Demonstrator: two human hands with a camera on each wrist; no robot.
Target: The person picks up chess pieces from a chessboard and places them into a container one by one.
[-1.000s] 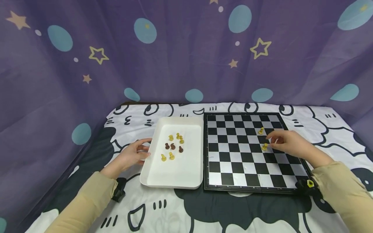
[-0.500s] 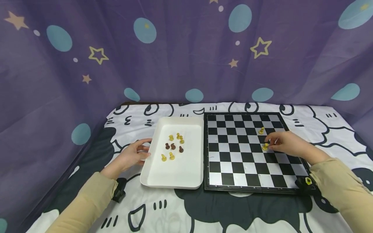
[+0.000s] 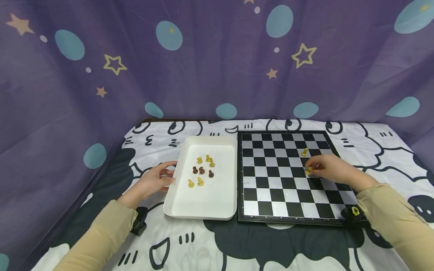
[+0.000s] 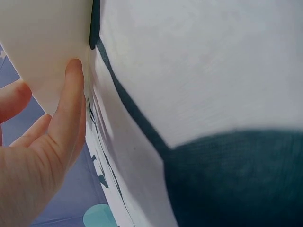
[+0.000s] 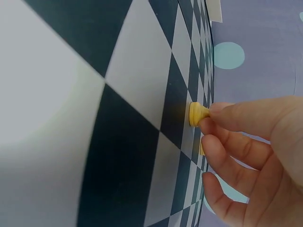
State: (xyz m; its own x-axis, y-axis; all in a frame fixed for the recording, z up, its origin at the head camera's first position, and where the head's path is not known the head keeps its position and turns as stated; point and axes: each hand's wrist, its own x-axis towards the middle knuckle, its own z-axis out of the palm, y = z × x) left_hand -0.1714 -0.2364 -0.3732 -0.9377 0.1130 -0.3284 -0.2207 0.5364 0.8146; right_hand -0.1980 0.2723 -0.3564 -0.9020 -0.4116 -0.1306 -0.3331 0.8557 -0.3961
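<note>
In the head view my right hand (image 3: 330, 170) is over the right part of the chessboard (image 3: 281, 195). Its thumb and index finger pinch the top of a yellow chess pawn (image 5: 195, 114), whose base is at the board's surface. Behind it stands a second yellow pawn (image 3: 304, 152). My left hand (image 3: 152, 182) is at the left side of the white tray (image 3: 203, 201). Fairly straight fingers (image 4: 71, 94) touch the tray's outer wall in the left wrist view.
Several yellow pieces (image 3: 200, 181) and dark brown pieces (image 3: 201, 170) lie or stand in the tray, which sits right beside the board. A patterned cloth (image 3: 271, 244) covers the table. A purple curtain (image 3: 203, 75) hangs behind.
My right hand has shifted slightly left, and its thumb and index finger have come together on the yellow pawn. The left hand and tray stay put.
</note>
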